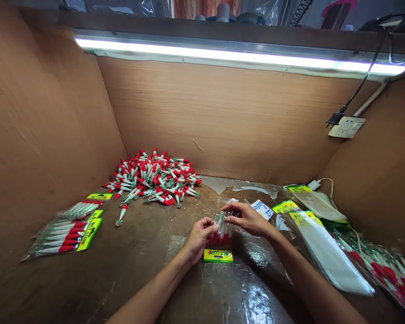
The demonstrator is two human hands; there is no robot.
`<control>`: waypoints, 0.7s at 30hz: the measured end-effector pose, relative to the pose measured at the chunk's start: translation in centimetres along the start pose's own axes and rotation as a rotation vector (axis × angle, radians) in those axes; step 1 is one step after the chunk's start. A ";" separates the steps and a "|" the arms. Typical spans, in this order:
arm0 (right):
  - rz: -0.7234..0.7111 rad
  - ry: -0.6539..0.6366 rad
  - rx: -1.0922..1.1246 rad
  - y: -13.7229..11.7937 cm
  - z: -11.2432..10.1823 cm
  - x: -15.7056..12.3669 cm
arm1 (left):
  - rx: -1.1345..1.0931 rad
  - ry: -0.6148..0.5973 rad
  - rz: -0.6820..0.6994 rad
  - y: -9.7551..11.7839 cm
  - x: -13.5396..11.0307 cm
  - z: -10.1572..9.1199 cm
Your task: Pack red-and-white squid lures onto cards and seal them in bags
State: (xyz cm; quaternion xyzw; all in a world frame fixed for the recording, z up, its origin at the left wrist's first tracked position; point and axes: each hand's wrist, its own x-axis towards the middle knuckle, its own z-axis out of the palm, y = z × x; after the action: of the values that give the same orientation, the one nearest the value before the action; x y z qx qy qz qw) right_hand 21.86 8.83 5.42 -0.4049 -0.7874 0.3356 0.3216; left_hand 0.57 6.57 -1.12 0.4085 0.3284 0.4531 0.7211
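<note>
Grips closed: left hand [198, 238] and right hand [246, 219] pinch the top of a clear lure packet [218, 245]; red-and-white lures [153, 177] lie heaped beyond it, to its left.

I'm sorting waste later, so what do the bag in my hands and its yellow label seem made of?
The bag looks like clear plastic film: red lures show through it. Its yellow label looks like printed card, flat and matte, possibly paper.
</note>
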 end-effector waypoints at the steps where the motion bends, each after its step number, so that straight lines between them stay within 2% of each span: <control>1: -0.006 -0.005 0.012 -0.1 -0.1 0.0 | 0.007 -0.003 0.004 0.0 0.0 0.1; 7: 0.001 -0.041 0.046 -0.2 0.1 0.0 | 0.157 -0.045 -0.007 0.4 -0.2 -0.3; 12: -0.022 -0.087 0.046 -0.2 0.2 -0.1 | 0.399 -0.044 0.088 0.4 -0.4 -0.2; 15: -0.048 -0.120 0.026 -0.3 0.2 -0.2 | 0.414 -0.028 0.113 0.5 -0.4 -0.1; 21: -0.055 -0.121 -0.024 -0.2 0.3 -0.1 | 0.356 0.013 0.003 0.4 -0.3 -0.2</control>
State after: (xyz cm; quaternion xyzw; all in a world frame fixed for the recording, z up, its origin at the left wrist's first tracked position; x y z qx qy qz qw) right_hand 21.65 8.56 5.36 -0.3659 -0.8203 0.3409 0.2774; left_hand 0.09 6.46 -0.83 0.5272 0.4073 0.3914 0.6348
